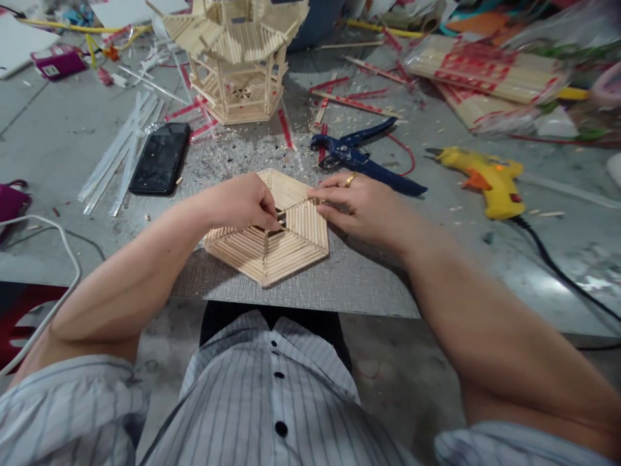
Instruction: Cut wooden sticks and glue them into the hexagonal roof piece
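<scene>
A hexagonal panel of thin wooden sticks (295, 249) lies flat near the table's front edge, with a small opening at its middle. Over that opening, my left hand (245, 202) is closed in a pinch on a short wooden stick (281, 226), mostly hidden by the fingers. My right hand (361, 204), with a ring on one finger, lies at the panel's upper right edge. Its fingers are stretched out and their tips touch the sticks there.
Behind the panel stands a stick-built pavilion model (237, 77). A black phone (160, 159) lies left, beside clear glue sticks (114, 152). Blue cutting pliers (361, 155) and a yellow glue gun (490, 181) with a cord are at right. Packs of sticks (490, 68) lie farther back.
</scene>
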Demonstrator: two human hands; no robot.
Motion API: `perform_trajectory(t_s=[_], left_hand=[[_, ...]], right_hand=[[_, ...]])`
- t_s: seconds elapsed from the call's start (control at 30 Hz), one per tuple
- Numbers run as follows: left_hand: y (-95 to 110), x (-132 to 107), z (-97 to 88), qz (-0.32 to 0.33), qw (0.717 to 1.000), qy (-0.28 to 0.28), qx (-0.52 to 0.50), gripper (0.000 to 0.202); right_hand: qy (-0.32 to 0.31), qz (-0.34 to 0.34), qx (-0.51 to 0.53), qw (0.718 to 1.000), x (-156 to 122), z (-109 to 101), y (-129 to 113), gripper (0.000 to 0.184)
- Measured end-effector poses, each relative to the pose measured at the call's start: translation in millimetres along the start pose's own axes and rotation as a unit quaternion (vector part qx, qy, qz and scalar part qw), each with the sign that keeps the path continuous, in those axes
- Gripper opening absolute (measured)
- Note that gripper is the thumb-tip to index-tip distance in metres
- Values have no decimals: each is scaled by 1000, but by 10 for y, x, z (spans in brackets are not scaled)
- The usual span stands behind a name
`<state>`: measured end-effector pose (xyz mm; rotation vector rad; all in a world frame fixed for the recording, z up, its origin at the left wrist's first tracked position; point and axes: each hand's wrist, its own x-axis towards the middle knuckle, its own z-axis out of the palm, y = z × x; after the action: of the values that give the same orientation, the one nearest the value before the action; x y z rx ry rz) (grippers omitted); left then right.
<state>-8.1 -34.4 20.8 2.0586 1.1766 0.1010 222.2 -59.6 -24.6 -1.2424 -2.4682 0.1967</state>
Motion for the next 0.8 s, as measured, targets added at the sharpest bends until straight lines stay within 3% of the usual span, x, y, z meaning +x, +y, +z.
perform_trajectory(t_s=[0.33, 0.53, 0.8], left_hand=[[28, 34, 69, -18, 999, 18, 44, 9], [102, 3, 23, -15, 993, -37, 108, 18], [100, 5, 17, -25, 989, -52, 135, 23]], right_hand=[[-7, 9, 5, 1000, -10, 15, 14, 34], [-2, 3, -1, 1000, -10, 31, 34, 33], [3, 5, 1, 1000, -16, 35, 30, 32]])
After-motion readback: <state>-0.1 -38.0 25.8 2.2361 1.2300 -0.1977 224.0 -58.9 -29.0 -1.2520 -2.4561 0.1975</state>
